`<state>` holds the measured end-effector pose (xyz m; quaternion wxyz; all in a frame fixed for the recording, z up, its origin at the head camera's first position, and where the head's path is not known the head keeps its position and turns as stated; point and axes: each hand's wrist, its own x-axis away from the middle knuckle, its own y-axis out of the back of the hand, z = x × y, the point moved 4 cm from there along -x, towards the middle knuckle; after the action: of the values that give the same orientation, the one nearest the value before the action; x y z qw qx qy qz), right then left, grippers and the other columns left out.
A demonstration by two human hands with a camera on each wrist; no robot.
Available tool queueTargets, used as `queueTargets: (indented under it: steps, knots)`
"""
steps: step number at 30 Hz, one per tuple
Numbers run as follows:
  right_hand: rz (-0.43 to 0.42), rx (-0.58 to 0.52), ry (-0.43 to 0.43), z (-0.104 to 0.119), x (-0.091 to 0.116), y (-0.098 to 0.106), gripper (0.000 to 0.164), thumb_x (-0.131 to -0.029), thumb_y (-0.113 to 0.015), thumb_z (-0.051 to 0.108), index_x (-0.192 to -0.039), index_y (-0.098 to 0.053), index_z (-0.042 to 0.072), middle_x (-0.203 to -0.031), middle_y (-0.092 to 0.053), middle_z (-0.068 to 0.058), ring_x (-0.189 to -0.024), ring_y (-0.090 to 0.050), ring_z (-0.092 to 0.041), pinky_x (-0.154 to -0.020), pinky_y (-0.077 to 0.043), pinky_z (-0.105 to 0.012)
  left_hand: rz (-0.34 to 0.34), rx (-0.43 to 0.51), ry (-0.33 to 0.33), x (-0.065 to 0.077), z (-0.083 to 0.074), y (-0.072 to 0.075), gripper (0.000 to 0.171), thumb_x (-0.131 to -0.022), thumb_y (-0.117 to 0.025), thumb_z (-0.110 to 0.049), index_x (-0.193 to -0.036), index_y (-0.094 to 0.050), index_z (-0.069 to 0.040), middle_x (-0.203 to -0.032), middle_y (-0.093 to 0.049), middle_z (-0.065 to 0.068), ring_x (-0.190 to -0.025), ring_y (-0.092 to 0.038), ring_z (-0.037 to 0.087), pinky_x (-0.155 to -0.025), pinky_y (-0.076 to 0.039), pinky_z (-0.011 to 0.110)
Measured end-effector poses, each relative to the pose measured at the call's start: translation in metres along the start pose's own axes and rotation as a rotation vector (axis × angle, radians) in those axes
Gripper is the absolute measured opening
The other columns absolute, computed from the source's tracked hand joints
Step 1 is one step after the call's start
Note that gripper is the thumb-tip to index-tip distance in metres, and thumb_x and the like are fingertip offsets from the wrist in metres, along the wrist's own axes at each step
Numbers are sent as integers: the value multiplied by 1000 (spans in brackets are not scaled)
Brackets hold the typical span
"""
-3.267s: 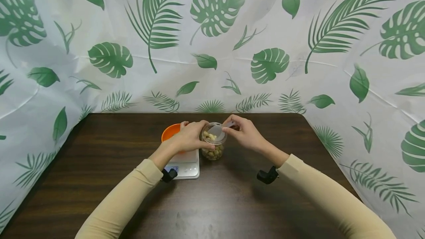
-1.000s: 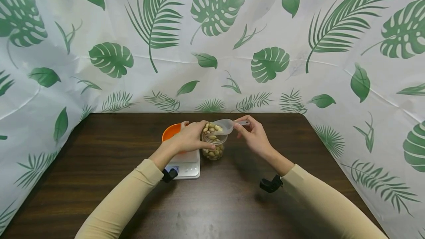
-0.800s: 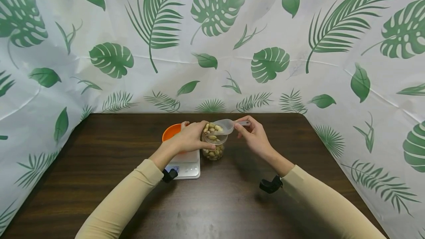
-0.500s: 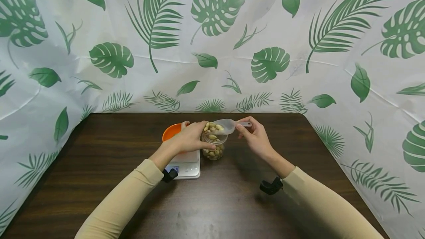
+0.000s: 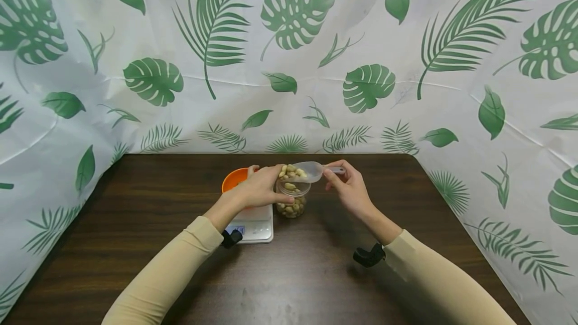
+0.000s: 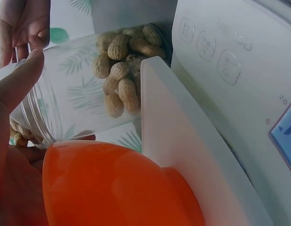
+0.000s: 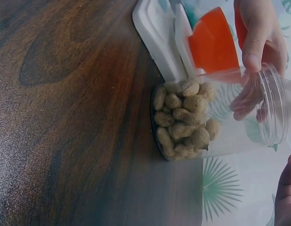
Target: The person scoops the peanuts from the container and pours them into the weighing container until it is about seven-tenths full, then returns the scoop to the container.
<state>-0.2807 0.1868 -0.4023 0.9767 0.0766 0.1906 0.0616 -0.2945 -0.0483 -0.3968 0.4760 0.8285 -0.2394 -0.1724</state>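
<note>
My left hand (image 5: 255,188) grips a clear plastic jar (image 7: 230,136) around its neck, thumb on the near side. Unshelled peanuts (image 7: 185,117) fill the lower part of the jar, which stands upright on the table. Between thumb and fingers, my right hand (image 5: 349,189) pinches the handle of a translucent scoop (image 5: 312,171). The scoop lies level across the jar's mouth, with several peanuts (image 5: 289,171) heaped at its left end. Just left of the jar, an orange bowl (image 6: 108,183) sits on a white kitchen scale (image 5: 259,232), partly hidden behind my left hand.
A dark wood-grain table (image 5: 289,275) carries everything. Behind it hangs a white sheet (image 5: 311,129) printed with green leaves. The scale's display (image 6: 286,134) is lit blue, partly covered by my left wrist in the head view.
The scoop has come up out of the jar's mouth with peanuts in it, and my right hand has shifted right. Over the last second it edges slightly further right. My left hand keeps its grip.
</note>
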Motion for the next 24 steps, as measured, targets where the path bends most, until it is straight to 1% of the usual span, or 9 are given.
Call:
queueTargets:
  steps: [4,8,10,16,24]
  knots:
    - [-11,-35,-25,-2,2,2,20,-104,-60,3,-116,-59,-12,-102,-71,-9,-68,-65,-16,-70,-56,-28,0,-8,-4,0,0,0,70,-86,-81,-50,-139,-53,-14,-126,-65,-2,-120,-58,20,-107,-21,64]
    - [-18,-62,-41,-4,4,3,21,-104,-59,3,-118,-57,-13,-103,-71,-2,-68,-65,-16,-70,-56,-28,-1,-13,-11,0,0,0,71,-86,-81,-50,-140,-52,-14,-127,-65,-2,-121,-58,20,-106,-22,63]
    - [-13,-81,-43,-4,4,3,22,-105,-58,3,-118,-56,-14,-102,-71,0,-69,-65,-15,-71,-56,-28,-3,-18,-12,0,-1,1,73,-86,-81,-50,-141,-52,-14,-128,-65,-2,-121,-58,21,-106,-22,63]
    - [-16,-143,-57,-6,4,3,25,-105,-58,3,-119,-53,-17,-103,-71,0,-69,-66,-14,-71,-57,-30,-9,-27,-19,0,-2,2,75,-85,-82,-50,-143,-51,-13,-129,-65,-1,-121,-57,21,-104,-23,62]
    - [-20,-152,-73,-9,7,3,27,-105,-58,7,-121,-53,-15,-112,-71,-2,-71,-67,-17,-75,-58,-34,-3,-41,-20,1,-3,3,90,-85,-82,-49,-155,-41,-10,-143,-58,3,-129,-53,24,-102,-26,59]
